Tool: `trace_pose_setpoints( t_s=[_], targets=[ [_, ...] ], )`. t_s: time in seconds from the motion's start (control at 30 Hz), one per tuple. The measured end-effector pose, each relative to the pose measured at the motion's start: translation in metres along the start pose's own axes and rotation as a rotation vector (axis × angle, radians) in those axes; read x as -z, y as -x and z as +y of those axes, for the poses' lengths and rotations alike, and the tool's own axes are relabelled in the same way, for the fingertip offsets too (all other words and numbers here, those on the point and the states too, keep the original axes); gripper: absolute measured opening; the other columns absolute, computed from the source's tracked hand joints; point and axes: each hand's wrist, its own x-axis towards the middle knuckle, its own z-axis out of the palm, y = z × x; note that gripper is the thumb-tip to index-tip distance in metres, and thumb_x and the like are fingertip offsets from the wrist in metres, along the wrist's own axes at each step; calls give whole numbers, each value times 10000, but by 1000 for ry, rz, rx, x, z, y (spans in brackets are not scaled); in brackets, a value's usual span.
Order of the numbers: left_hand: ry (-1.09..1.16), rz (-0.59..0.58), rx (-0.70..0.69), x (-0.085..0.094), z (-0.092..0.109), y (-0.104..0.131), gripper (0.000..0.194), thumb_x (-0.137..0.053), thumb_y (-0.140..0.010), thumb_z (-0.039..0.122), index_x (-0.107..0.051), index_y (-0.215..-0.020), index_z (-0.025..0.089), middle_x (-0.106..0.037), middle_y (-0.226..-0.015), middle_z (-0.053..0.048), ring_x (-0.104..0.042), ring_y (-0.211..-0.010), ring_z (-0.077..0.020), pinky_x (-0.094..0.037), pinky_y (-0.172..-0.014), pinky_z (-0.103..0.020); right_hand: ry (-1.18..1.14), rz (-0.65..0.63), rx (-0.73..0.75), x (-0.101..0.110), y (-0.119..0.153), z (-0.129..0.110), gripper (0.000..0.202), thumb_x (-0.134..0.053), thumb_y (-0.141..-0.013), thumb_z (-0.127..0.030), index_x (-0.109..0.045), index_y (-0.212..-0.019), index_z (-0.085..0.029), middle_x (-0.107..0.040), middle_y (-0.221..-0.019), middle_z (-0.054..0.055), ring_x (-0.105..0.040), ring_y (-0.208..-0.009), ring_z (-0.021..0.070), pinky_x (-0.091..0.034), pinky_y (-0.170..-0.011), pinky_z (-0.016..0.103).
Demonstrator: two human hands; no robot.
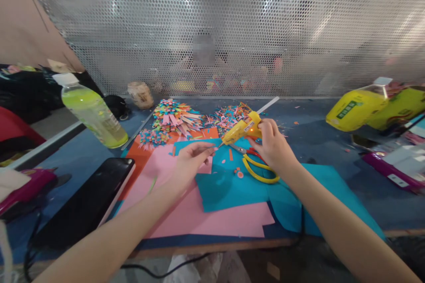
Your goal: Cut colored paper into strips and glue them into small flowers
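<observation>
The right hand (pixel 272 145) is wrapped around the handle of a yellow glue gun (pixel 236 131), which is held above the middle of the tabletop (pixel 310 143). The gun tilts, its nozzle pointing down and to the left, while a pale glue stick (pixel 268 105) juts from its back end. A small orange light glows on its side.

The left hand (pixel 192 159) is just beside the nozzle, its thumb and fingertips drawn close together; whether they pinch something small cannot be told.

Beneath the gun, scissors (pixel 262 180) with yellow and red handles lie on blue paper (pixel 232 194), among small paper scraps. Pink paper (pixel 229 225) lies partly under the blue, and orange paper (pixel 131 166) shows along its left side. Behind the left hand stands a cone-shaped bundle of curled, many-coloured paper strips (pixel 174 117), with a smaller paper cluster (pixel 154 138) in front of it and a loose heap of cut strips (pixel 229 117) to its right. A black phone (pixel 86 199) and a green drink bottle (pixel 94 112) are at the left; a yellow bottle (pixel 353 108) is at the right.
</observation>
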Motion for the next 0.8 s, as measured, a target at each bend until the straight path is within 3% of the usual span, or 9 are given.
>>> trace_pose_setpoints(
  t_s=[0.5, 0.67, 0.8],
  targets=[
    [31, 8, 21, 0, -2, -2, 208, -693, -601, 296, -658, -745, 151, -636, -650, -25, -534, -564, -105, -413, -529, -222, 44, -59, -30, 1, 0, -2, 195, -499, -790, -268, -364, -904, -184, -474, -952, 132, -524, -886, 269, -456, -678, 356],
    [19, -1, 26, 0, -2, -2, 238, -699, -597, 322, -657, -760, 155, -640, -654, -23, -536, -554, -98, -416, -516, -212, 130, -168, -359, -6, -3, 19, 312, -517, -768, -359, -402, -962, -142, -494, -964, 134, -565, -785, 251, -439, -619, 323],
    [21, 6, 19, -1, -1, -1, 228, -701, -599, 302, -647, -758, 146, -629, -619, -9, -503, -488, -71, -398, -491, -200, 228, -387, -739, -17, -1, 55, 460, -523, -748, -391, -424, -1057, -65, -522, -1003, 208, -565, -886, 305, -429, -691, 347]
  ],
)
